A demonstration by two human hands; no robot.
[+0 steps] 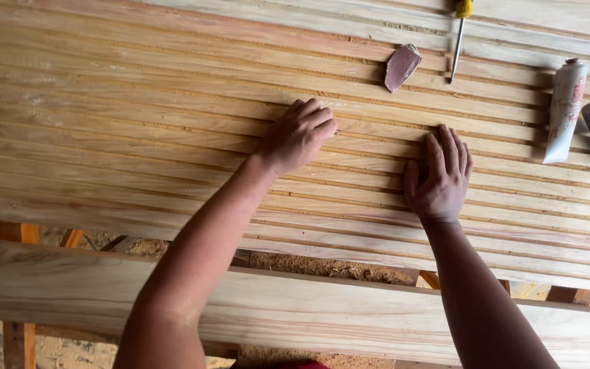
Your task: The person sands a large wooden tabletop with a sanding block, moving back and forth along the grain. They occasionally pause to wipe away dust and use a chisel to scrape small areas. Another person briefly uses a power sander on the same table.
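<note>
Head view: I press my flat, released right hand [438,179] on the grooved wooden panel [138,137] to steady it, while my clenched left hand [298,135] rubs 1 groove.

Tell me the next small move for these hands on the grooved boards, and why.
Probably slide the left hand a little further along the groove it is curled over. Sawdust lines the grooves of the wooden slats, and the right hand lies flat, steadying them. The folded sandpaper lies unused beyond.
</note>
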